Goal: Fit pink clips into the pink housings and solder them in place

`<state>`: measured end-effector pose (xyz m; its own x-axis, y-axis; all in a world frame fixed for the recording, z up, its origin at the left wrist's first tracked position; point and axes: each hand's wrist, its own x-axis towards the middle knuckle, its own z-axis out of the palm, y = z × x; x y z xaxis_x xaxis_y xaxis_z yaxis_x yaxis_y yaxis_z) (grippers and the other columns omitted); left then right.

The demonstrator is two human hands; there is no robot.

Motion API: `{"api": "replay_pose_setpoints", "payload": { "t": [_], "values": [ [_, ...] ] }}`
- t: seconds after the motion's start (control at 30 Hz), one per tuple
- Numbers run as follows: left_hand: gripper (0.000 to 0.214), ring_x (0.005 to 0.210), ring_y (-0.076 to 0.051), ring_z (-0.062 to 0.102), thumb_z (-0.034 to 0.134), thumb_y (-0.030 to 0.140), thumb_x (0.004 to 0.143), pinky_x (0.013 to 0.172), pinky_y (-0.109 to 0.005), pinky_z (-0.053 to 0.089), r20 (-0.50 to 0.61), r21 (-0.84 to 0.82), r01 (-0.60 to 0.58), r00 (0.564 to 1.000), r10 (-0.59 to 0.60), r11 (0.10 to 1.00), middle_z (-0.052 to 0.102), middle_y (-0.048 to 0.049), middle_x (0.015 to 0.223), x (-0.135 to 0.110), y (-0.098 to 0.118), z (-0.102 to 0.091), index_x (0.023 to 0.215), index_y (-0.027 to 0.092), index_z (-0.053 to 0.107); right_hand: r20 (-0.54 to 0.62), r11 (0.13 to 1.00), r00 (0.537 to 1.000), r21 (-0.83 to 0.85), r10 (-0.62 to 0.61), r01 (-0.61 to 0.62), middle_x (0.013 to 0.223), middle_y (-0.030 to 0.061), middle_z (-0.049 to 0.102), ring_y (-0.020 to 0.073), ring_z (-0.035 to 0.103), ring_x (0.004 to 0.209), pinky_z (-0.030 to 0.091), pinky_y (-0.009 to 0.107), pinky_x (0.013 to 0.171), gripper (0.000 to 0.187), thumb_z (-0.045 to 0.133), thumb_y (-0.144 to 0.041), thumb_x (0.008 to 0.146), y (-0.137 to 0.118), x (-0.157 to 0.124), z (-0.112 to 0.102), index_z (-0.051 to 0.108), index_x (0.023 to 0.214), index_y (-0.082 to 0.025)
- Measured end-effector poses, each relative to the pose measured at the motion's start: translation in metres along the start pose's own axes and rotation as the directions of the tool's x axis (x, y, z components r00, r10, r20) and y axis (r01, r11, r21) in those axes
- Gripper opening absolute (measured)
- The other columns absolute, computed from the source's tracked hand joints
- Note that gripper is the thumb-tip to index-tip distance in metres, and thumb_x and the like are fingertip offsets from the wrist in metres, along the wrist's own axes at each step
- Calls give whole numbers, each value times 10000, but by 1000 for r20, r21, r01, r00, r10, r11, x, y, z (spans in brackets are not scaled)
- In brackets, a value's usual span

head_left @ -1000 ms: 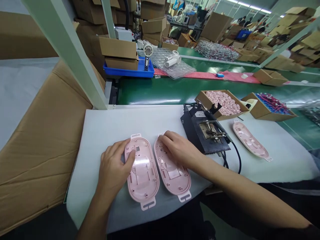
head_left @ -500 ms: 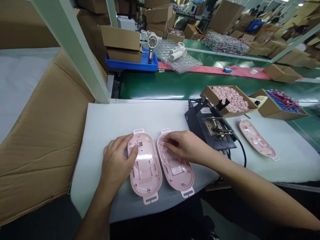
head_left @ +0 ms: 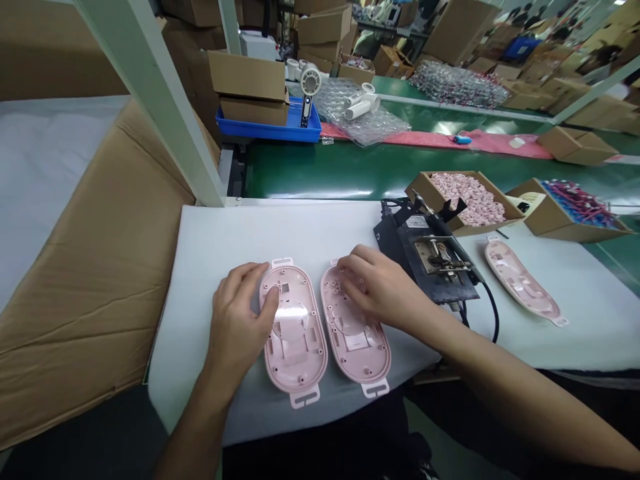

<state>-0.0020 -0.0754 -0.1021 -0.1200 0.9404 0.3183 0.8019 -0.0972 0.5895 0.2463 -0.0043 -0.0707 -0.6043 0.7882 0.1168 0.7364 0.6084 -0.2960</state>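
Beside the right hand (head_left: 383, 290) sits what looks like a black jig (head_left: 425, 280).

Right of the right hand (head_left: 380, 290): black metal jig (head_left: 425, 263) with steel clamp on white foam sheet (head_left: 300, 233), black cable (head_left: 493, 313) looping off it. Farther right and ahead, cardboard box (head_left: 480, 223) of small pink parts (head_left: 465, 199), then second box (head_left: 555, 230) of pink-and-blue pieces (head_left: 580, 205). Well ahead of the hand: green conveyor belt (head_left: 350, 170), blue tray (head_left: 265, 131).

A black press fixture (head_left: 425, 263) stood in the way just right of the right hand (head_left: 383, 288); a hand could pass over the white foam sheet (head_left: 280, 233) beyond the pink plastic shell (head_left: 356, 343).
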Motion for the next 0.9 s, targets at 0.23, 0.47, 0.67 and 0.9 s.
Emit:
{"api": "replay_pose_setpoints", "payload": {
  "t": [0.23, 0.47, 0.67, 0.9],
  "values": [
    [342, 1171, -330, 520, 554, 382, 983, 963, -549, 425, 265, 223, -401, 902, 341, 888, 629, -63, 1364, -7, 56, 9, 1286, 260, 657, 19, 985, 995, 145, -93, 90, 1403, 119, 552, 293, 524, 1280, 476, 532, 1080, 418, 468, -125, 959, 17, 3, 12, 508, 1369, -195],
    [330, 1164, -329, 517, 531, 390, 996, 989, -558, 415, 354, 234, -446, 867, 351, 864, 603, -57, 1390, -6, 69, 35, 1277, 279, 662, 127, 970, 987, 235, -95, 63, 1343, 117, 608, 263, 576, 1204, 509, 464, 1015, 430, 481, -87, 945, 22, 15, 14, 544, 1358, -187],
    [357, 1163, -335, 505, 493, 388, 1008, 993, -568, 388, 331, 246, -418, 884, 329, 874, 619, -78, 1365, -8, 66, 41, 1298, 263, 661, 166, 976, 972, 163, -168, 141, 1264, 111, 632, 252, 577, 1147, 495, 432, 1005, 387, 493, -48, 937, 20, 22, 7, 588, 1289, -180],
    [377, 1191, -342, 474, 497, 396, 1006, 1020, -573, 370, 399, 246, -424, 864, 308, 871, 616, -80, 1347, -5, 65, 41, 1322, 264, 654, 264, 987, 954, 111, -142, 117, 1185, 87, 646, 256, 595, 1096, 512, 408, 948, 249, 565, -88, 934, 21, 31, 6, 645, 1141, -200]
  ]
}}
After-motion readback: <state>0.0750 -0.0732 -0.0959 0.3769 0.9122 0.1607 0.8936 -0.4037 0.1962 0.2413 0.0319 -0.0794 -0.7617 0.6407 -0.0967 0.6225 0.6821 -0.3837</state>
